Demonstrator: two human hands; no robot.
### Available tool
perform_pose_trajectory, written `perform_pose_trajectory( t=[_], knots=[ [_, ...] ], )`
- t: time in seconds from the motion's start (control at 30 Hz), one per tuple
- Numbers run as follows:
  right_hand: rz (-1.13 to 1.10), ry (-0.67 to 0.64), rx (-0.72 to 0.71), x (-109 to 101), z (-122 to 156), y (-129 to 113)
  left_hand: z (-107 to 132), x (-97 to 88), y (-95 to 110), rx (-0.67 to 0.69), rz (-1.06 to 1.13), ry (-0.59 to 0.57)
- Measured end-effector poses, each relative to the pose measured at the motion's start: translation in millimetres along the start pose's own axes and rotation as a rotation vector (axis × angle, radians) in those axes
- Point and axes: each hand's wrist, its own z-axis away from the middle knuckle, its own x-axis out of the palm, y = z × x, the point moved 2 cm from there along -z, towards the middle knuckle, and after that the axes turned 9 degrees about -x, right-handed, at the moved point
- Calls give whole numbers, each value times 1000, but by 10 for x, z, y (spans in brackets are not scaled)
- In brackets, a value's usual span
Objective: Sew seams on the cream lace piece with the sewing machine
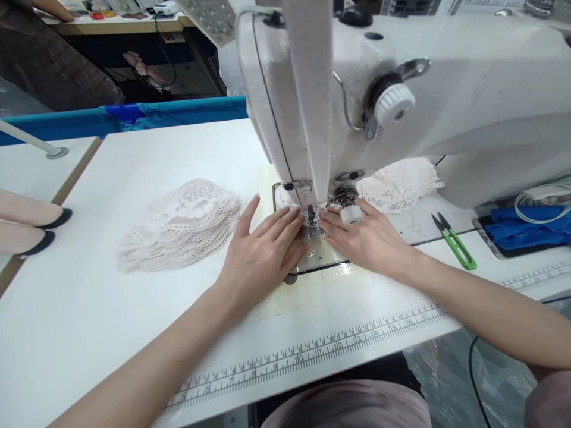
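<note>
My left hand (261,252) lies flat on the bed of a white sewing machine (401,95), fingers stretched toward the presser foot (312,219). My right hand (363,238) lies flat on the other side of the foot, fingers pointing left, with a white thimble-like ring (352,215) on one finger. Both sets of fingertips press on the metal needle plate (317,254) close to the needle; what lies under them is too small to make out. A stack of white lace pieces (181,223) sits left of my left hand. More white lace (399,185) lies behind the machine's foot.
Green thread snips (455,242) lie right of my right hand. Blue cloth (530,229) and a white cable sit at far right. A printed ruler (321,351) runs along the white table's front edge. Another person's fingers with dark nails (49,229) reach in at the left edge.
</note>
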Motion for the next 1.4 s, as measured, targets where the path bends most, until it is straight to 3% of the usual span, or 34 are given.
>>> perform_pose_trajectory(
  t=[0.17,0.33,0.47,0.67,0.97,1.4],
  knots=[
    [63,-28,-25,-53,-5,30,-26,27,-81,-3,-55,-101],
    [132,124,-9,-166,-25,34,5,-156,-22,58,-173,63],
    [73,174,-9,-204,-48,-52,-4,-216,6,92,-75,130],
    [-52,66,-1,-147,-30,-179,-2,-56,38,76,134,-11],
    [-19,-102,88,-6,7,-80,61,-77,166,81,26,-57],
    [14,-116,86,-11,-6,-73,60,-75,146,95,25,-87]
  ],
)
